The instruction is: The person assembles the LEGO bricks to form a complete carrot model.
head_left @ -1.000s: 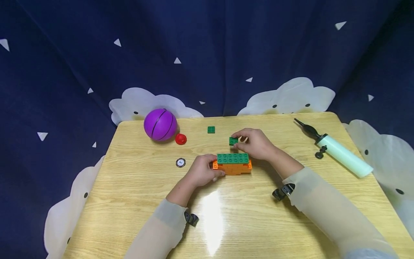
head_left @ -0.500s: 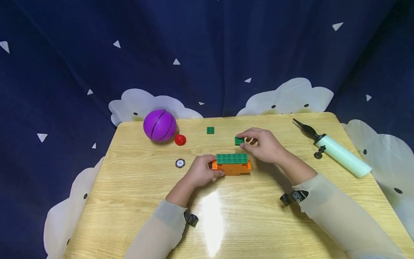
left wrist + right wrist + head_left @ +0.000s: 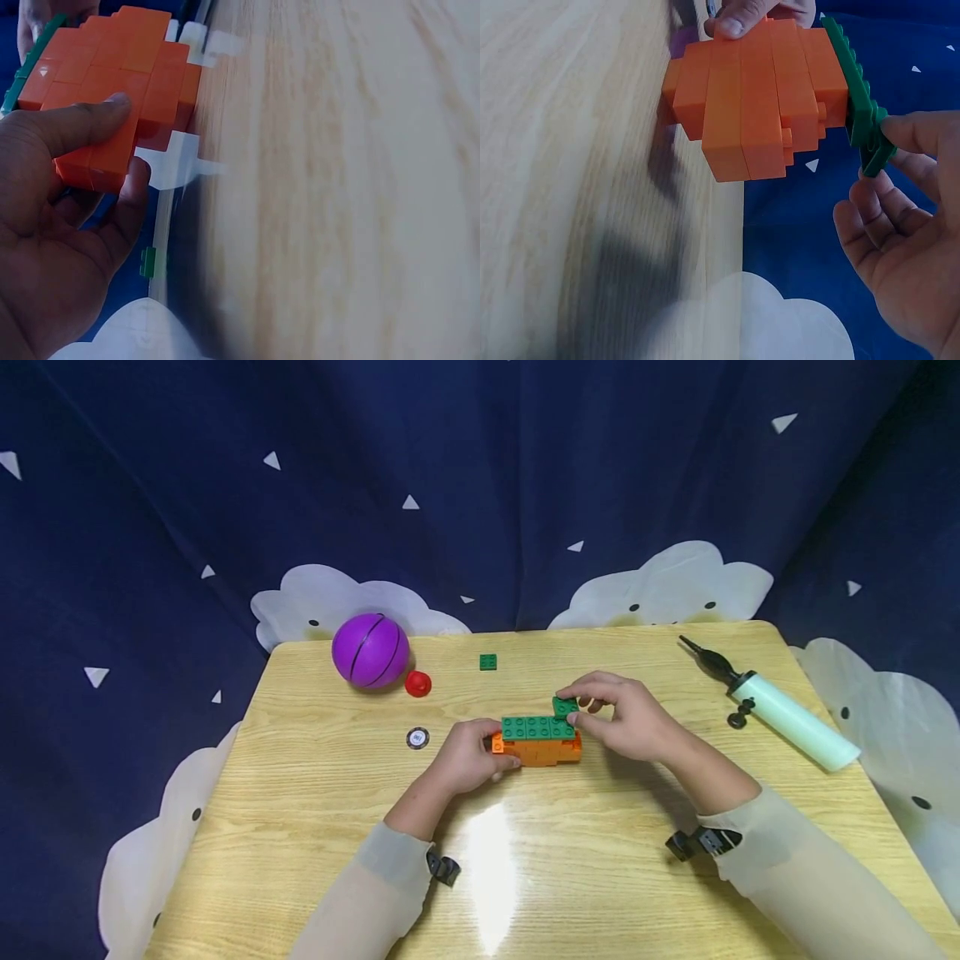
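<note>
In the head view, my left hand (image 3: 465, 756) grips the left end of an orange toy-brick build (image 3: 542, 753) topped by a layer of green studded bricks (image 3: 525, 728). Thumb on the front face and fingers behind, it holds the stepped orange underside (image 3: 109, 86) in the left wrist view. My right hand (image 3: 633, 718) pinches a small square green brick (image 3: 564, 706) at the back right corner of that green layer. The right wrist view shows this pinched brick (image 3: 877, 154) tilted against the end of the green layer (image 3: 853, 86), thumb on one side and fingertips on the other.
Another square green brick (image 3: 488, 662) lies toward the back of the wooden table (image 3: 337, 860). To the left are a purple ball (image 3: 371, 650), a small red hat-shaped piece (image 3: 417, 683) and a round chip (image 3: 417, 738). A pale green hand pump (image 3: 791, 718) lies at right.
My right hand first moved right with the small green brick, then came toward me, bringing it to the build's back right corner. My left hand and the build stayed in place.
</note>
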Motion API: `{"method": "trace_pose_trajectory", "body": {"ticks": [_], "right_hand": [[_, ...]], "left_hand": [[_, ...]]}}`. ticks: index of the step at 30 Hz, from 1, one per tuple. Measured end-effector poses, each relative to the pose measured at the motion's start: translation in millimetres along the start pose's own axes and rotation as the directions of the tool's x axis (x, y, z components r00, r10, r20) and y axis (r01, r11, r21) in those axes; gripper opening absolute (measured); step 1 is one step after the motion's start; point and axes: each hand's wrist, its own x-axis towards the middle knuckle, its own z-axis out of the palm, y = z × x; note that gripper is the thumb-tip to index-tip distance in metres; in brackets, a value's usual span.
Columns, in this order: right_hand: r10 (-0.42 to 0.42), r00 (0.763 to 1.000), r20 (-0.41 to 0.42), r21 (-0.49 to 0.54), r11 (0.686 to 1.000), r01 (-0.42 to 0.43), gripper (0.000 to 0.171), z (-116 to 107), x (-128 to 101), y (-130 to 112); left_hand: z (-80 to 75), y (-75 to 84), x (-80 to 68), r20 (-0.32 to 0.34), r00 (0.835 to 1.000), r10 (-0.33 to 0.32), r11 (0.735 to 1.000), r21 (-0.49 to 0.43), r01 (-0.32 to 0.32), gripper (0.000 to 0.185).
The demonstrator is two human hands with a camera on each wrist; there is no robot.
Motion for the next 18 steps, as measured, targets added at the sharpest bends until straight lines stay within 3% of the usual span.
{"method": "trace_pose_trajectory", "body": {"ticks": [8, 13, 18], "right_hand": [[-0.006, 1.0, 0.014, -0.003, 1.0, 0.006, 0.035, 0, -11, -3], [-0.023, 0.999, 0.03, 0.027, 0.999, 0.022, 0.036, 0, -14, -5], [0.011, 0.999, 0.045, 0.069, 0.998, -0.015, 0.036, 0, -17, -7]], "left_hand": [[-0.5, 0.1, -0.4, 0.012, 1.0, -0.003, 0.999, -0.032, 0.003, 0.036], [-0.6, -0.2, -0.5, 0.004, 1.0, 0.009, 1.0, -0.007, -0.008, 0.035], [-0.2, 0.0, -0.3, -0.001, 1.0, 0.016, 1.0, 0.012, -0.016, 0.037]]}}
